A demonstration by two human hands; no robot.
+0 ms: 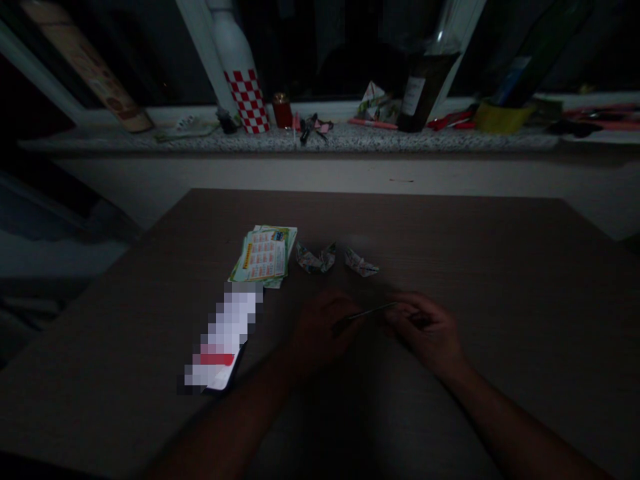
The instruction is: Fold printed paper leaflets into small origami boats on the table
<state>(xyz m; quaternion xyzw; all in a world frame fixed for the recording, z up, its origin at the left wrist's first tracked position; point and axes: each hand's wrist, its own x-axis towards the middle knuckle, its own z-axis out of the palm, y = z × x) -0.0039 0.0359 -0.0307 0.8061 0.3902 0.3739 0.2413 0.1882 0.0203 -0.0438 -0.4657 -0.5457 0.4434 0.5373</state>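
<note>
Along the windowsill: a white bottle with a red checkered band (240, 73), a small red jar (283, 110) and a dark wine bottle (425, 87) are standing upright; it is too dim to tell their contents.
Paper sheet (373, 311): you are holding it edge-on just above the table (500, 267), so it is showing as a thin, pale, slightly tilted line.
Left hand (320, 330): pinching the sheet's left end.
Right hand (430, 333): gripping the right end, near the other hand, with the sheet bridging them.
Folded paper figures (315, 258): lying just beyond your hands.
Calendar cards (263, 257): lying stacked to the left of the figures.
</note>
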